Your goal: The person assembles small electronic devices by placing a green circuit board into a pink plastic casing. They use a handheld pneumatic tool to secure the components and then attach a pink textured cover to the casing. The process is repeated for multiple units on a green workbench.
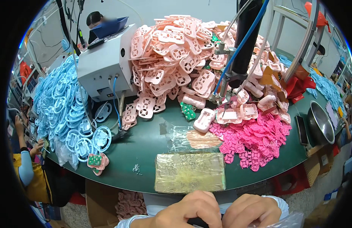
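Note:
My left hand (pixel 187 210) and my right hand (pixel 252 211) are side by side at the lower edge, off the table's front. Both have curled fingers, and what they grip, if anything, is hidden. Something dark shows under the left fingers. A crumpled clear plastic sheet or bag (pixel 292 220) lies against the right hand. Just beyond my hands sits a flat block wrapped in yellowish tape (pixel 190 173). Behind it, a pale pink controller-shaped shell (pixel 204 120) lies beside a green circuit board (pixel 188 110). Bright pink button pads (pixel 255 140) are heaped to the right.
Pale pink shells (pixel 176 49) pile high at the back. Light blue ring parts (pixel 58 102) heap at left beside a grey machine box (pixel 103 68). A black tool column (pixel 249 45) with hoses overhangs the table. A steel bowl (pixel 321 122) stands right. Other people work nearby.

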Demonstrator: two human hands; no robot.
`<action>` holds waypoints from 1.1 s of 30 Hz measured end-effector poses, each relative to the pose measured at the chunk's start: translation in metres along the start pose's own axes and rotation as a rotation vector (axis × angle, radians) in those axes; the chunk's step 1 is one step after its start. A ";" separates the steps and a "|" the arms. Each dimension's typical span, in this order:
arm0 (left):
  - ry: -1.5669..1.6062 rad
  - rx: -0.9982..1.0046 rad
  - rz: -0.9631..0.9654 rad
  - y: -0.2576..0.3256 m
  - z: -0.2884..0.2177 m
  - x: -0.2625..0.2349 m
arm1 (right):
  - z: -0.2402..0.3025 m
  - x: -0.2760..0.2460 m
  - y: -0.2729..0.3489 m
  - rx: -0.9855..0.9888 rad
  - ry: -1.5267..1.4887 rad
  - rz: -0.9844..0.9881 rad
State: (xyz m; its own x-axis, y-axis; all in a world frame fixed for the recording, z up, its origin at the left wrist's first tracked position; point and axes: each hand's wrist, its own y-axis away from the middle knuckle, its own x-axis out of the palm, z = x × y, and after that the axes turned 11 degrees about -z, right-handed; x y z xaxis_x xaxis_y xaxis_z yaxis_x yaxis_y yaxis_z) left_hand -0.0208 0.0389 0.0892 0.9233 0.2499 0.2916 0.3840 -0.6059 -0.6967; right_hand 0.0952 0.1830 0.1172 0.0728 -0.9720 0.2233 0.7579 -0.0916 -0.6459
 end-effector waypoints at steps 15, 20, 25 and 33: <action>-0.309 -0.872 -0.383 0.028 0.016 -0.039 | 0.013 -0.116 0.097 0.134 0.060 -1.183; -0.351 -0.833 -0.448 0.044 0.019 -0.056 | 0.076 -0.177 0.163 0.078 0.370 -1.344; -0.270 -0.867 -0.537 0.055 0.030 -0.062 | 0.083 -0.205 0.210 -0.039 0.361 -1.301; -0.284 -0.919 -0.586 0.048 0.029 -0.055 | 0.083 -0.244 0.228 0.272 0.750 -1.557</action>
State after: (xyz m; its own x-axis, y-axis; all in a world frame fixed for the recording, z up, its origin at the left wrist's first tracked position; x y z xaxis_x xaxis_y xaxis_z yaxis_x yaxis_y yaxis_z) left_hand -0.0530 0.0181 0.0207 0.6136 0.7703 0.1735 0.7191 -0.6359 0.2802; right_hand 0.3044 0.4177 -0.0239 -0.9943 0.0919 0.0548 -0.0935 -0.9952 -0.0285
